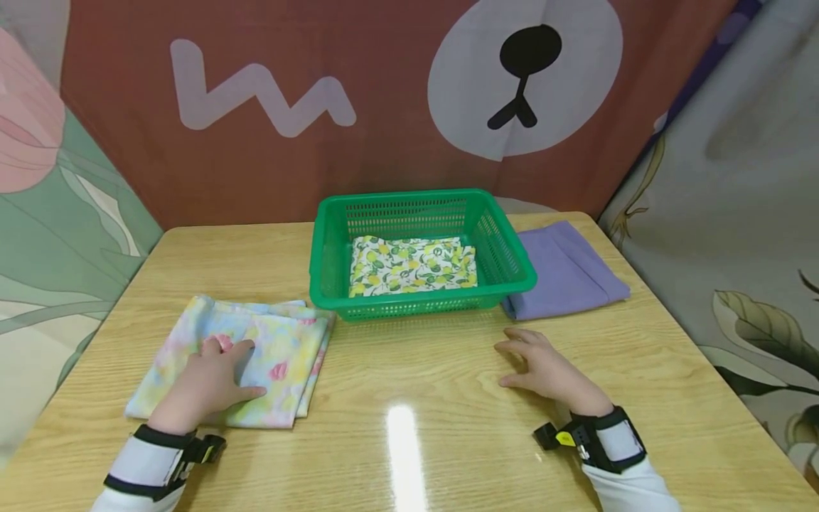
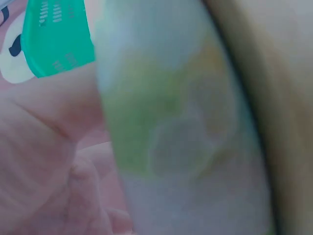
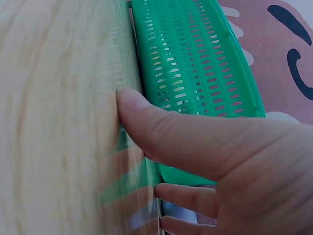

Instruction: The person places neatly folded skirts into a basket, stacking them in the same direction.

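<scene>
Smooth plastic with a slight sheen forms the perforated green basket point(image 1: 422, 300). The table point(image 1: 345, 455) shows pale wood grain under a glossy finish that throws back a white streak of light. Matt, soft-looking fabric makes up the lemon-print cloth point(image 1: 412, 269), the pastel cloth point(image 1: 278, 348) and the plain purple cloth point(image 1: 566, 274), while the brown backdrop point(image 1: 384, 156) is matt, lightly creased cloth.

Peering forward and down from the head; tight on pastel cloth point(image 1: 283, 348), left wrist, tabletop point(image 1: 358, 384), right; sharing green basket point(image 1: 412, 306).
</scene>
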Tool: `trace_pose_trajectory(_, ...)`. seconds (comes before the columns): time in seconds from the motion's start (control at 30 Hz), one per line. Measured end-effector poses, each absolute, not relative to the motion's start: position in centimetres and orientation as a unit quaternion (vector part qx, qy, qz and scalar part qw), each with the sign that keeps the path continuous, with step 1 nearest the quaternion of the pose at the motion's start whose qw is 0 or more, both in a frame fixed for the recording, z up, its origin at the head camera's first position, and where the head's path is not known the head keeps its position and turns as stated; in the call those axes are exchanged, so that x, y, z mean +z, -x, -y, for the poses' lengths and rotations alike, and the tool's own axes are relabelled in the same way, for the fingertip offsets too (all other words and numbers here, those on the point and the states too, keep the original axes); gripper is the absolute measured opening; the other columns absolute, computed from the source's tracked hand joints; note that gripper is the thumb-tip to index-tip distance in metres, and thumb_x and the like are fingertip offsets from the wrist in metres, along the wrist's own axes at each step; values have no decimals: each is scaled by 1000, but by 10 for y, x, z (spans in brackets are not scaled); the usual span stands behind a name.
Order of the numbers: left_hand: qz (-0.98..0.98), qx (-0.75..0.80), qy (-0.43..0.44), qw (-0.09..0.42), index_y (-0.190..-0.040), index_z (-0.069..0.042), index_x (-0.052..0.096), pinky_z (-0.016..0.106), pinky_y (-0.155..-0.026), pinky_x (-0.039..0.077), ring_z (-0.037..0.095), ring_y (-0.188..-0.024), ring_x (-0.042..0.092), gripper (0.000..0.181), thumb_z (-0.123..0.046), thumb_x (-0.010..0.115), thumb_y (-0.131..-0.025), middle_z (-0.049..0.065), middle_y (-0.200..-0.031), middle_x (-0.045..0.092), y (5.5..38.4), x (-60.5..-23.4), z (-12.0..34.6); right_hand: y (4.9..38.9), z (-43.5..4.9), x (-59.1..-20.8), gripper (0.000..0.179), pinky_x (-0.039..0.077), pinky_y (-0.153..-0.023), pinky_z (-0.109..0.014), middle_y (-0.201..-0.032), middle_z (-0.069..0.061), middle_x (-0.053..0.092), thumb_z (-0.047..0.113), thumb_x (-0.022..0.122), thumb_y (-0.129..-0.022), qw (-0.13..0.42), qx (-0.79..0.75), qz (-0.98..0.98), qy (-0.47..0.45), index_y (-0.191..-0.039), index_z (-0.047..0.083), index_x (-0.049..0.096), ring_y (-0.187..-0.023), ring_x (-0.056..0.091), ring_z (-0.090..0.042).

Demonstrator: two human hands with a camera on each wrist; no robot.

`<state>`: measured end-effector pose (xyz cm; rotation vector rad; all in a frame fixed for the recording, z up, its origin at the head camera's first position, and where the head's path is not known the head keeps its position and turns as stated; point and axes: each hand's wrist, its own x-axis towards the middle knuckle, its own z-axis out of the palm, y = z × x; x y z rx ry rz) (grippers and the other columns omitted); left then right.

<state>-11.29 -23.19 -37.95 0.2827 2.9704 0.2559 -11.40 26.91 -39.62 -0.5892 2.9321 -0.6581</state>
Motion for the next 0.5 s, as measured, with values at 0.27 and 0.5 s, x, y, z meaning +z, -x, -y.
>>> trace_pose_trajectory(0.27,-988,83,-118,51,-128,-1,51,55,-61,49,48,-74,53,84,-49,80,-66,42,-102,43,90,-382,217,114,-269,-398,53,38,-98,-60,-135,-30,46,22,80,-74,40,-216,-956,195,-120,0,62,-123,39,-50)
trace_pose_trajectory(0.5,-989,78,-109,67,-129,-4,50,57,-55,50,58,-84,51,83,-53,78,-68,41,-108,44,79,-382,196,114,-269,-397,53,38,-97,-61,-134,-30,46,22,80,-74,37,-217,-956,195,-119,0,63,-123,39,-51)
